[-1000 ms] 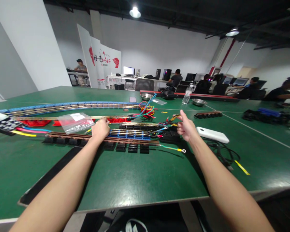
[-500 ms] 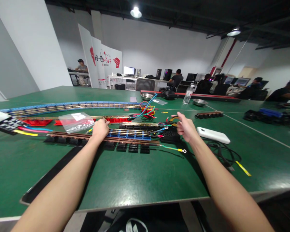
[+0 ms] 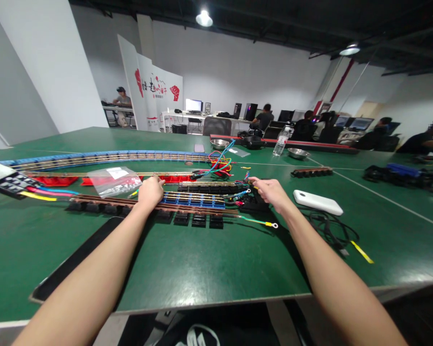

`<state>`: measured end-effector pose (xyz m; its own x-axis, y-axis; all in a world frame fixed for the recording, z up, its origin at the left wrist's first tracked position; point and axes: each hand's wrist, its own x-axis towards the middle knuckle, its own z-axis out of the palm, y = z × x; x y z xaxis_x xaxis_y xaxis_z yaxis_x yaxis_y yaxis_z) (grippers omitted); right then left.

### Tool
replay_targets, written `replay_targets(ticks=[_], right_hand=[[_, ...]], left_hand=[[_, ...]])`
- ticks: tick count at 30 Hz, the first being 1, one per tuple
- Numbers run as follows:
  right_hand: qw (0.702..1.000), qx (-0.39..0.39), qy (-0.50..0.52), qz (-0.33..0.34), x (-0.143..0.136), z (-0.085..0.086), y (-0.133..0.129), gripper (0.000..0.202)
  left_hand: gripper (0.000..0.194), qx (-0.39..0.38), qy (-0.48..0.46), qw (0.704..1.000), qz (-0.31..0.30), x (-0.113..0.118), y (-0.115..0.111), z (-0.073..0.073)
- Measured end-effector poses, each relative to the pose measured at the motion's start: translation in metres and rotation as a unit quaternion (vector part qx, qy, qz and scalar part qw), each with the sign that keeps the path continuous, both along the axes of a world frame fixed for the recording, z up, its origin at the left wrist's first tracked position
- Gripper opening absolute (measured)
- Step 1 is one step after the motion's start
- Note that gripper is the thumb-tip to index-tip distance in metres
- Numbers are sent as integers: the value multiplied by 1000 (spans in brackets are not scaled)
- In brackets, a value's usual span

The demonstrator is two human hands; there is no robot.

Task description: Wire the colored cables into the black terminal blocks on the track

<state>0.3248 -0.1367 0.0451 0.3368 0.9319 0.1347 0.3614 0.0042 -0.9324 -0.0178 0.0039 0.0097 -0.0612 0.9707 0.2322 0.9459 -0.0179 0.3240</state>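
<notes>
My left hand point(image 3: 149, 192) rests on the copper rail strips point(image 3: 108, 201), which sit in black holders, with its fingers curled onto them just left of the blue holder section point(image 3: 193, 199). My right hand point(image 3: 272, 192) lies palm down over a black block point(image 3: 254, 204) and a tangle of coloured wires point(image 3: 238, 193). Its fingertips reach toward the wires, and what they grip is hidden. A green wire with a yellow ring terminal point(image 3: 261, 222) trails out just below that hand.
A clear plastic bag point(image 3: 113, 181), red holders point(image 3: 57, 181) and a long curved blue rail point(image 3: 94, 157) lie to the left. A white box point(image 3: 317, 202), black cable point(image 3: 332, 230), metal bowls point(image 3: 298, 153), bottle point(image 3: 280, 141). Black tray point(image 3: 75, 259) near front edge. Other people sit at desks behind.
My right hand has dropped from a raised, thumb-up pose down and slightly left onto the wires and black block. My left hand has stayed on the rail strips.
</notes>
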Motion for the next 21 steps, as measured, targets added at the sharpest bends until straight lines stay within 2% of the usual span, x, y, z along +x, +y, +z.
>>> replay_targets(ticks=[5,8,11,16,21], right_hand=[[993,27,-107,36,5,-2,1,31],[986,33,-155,52,7,-7,3,36],[981,20,-188,34,8,-10,6,41],[964,17,-261,52,4,-10,5,35],[934,-20,-353,57,-1,-8,-1,26]], left_hand=[[33,-2,12,1000,-5,1,-2,1],[34,-1,17,1000,-7,1,-3,1],[34,0,22,1000,-7,1,-3,1],[36,-4,38,999,-7,1,-4,1],[37,-13,46,999,-16,1,-4,2]])
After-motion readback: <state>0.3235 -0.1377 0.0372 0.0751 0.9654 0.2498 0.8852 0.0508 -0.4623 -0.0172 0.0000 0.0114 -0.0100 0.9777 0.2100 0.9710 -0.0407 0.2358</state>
